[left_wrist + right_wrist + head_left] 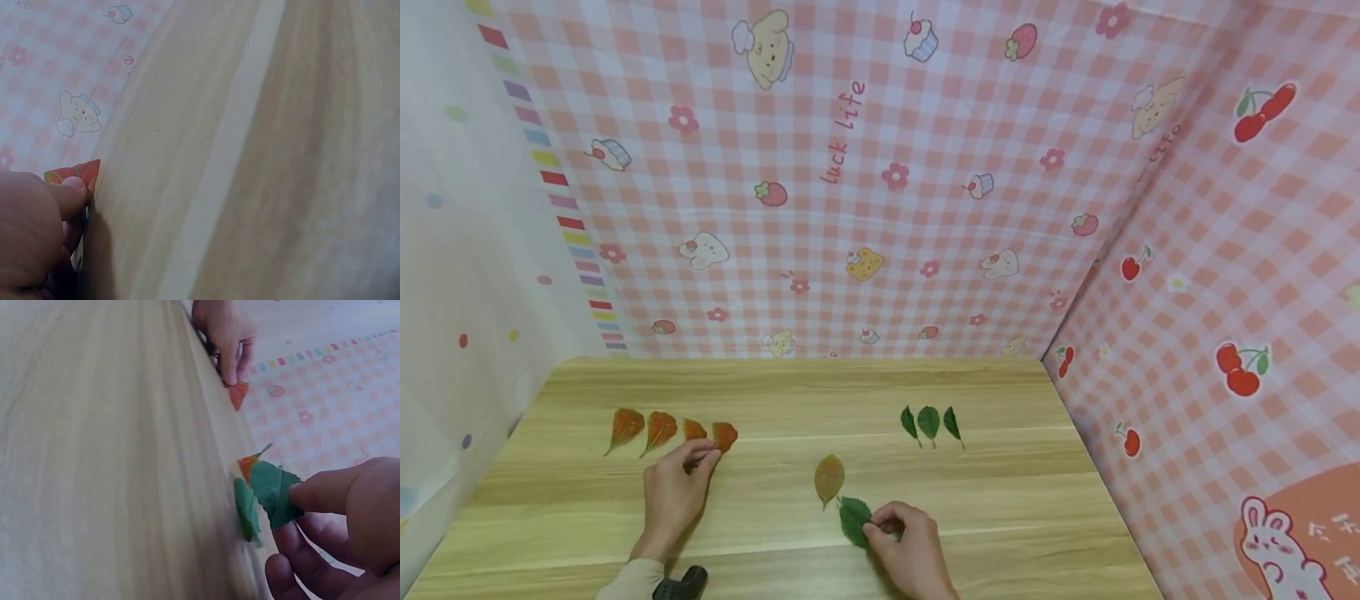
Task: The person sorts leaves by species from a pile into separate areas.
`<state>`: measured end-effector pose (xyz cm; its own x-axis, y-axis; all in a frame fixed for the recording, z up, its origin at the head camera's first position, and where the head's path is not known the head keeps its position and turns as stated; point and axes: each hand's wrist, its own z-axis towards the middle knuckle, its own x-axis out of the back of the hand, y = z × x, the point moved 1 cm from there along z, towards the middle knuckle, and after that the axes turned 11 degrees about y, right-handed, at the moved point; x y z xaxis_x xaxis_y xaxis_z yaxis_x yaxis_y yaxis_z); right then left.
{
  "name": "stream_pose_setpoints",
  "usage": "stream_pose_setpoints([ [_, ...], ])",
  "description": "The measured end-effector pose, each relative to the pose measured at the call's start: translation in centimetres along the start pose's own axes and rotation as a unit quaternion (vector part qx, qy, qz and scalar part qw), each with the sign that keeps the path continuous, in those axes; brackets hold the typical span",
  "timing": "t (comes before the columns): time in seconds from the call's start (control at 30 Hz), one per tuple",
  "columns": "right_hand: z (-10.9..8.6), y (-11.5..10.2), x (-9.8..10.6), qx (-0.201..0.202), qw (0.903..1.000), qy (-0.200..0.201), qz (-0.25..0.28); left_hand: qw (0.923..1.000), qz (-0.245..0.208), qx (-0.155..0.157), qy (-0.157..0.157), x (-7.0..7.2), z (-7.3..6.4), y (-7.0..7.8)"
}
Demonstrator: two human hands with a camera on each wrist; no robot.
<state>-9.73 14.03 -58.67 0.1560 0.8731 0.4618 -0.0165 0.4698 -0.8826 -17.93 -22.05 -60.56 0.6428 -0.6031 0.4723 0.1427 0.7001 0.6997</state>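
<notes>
My left hand [677, 487] pinches an orange-red leaf [725, 435] by its lower end, at the right end of a row of similar orange leaves [627, 427]. In the left wrist view, thumb and finger grip this leaf, whose tip points up. My right hand [910, 546] holds a green, saw-edged leaf [854, 522] between thumb and fingers, over the near middle of the table. A yellowish-brown leaf [829, 478] lies just beyond it. The right wrist view shows another green leaf [247, 511] beside the held one.
Three dark green leaves [928, 422] lie in a row towards the back right of the wooden table [1015, 500]. A pink checked cloth wall [865, 217] stands along the back, another on the right, and a pale dotted one on the left.
</notes>
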Motion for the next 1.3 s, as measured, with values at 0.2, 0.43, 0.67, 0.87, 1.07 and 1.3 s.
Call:
stream_pose_setpoints([
  [0.2, 0.1, -0.3, 1.0, -0.013, 0.9985, -0.019, 0.049, 1.0000, 0.000, -0.009, 0.001, 0.0, 0.0, -0.1],
  [0.43, 0.7, -0.8, 1.9, -0.044, 0.9941, -0.009, 0.099, 1.0000, -0.001, -0.006, 0.002, -0.1, 0.0, -0.3],
  [0.67, 1.1, -0.9, 2.7, -0.052, 0.9890, 0.012, 0.138, 1.0000, -0.003, -0.004, -0.002, -0.1, 0.0, -0.3],
  [0.87, 1.4, -1.1, 3.3, -0.059, 0.9826, 0.031, 0.174, 1.0000, -0.001, 0.006, -0.006, -0.1, 0.0, -0.5],
  [1.07, 1.6, -1.1, 3.8, -0.069, 0.9777, 0.027, 0.197, 1.0000, 0.000, 0.007, -0.006, -0.1, 0.0, -0.5],
  [1.3, 1.8, -0.7, 4.1, -0.070, 0.9740, 0.018, 0.215, 1.0000, -0.002, 0.002, -0.003, -0.1, 0.0, -0.4],
])
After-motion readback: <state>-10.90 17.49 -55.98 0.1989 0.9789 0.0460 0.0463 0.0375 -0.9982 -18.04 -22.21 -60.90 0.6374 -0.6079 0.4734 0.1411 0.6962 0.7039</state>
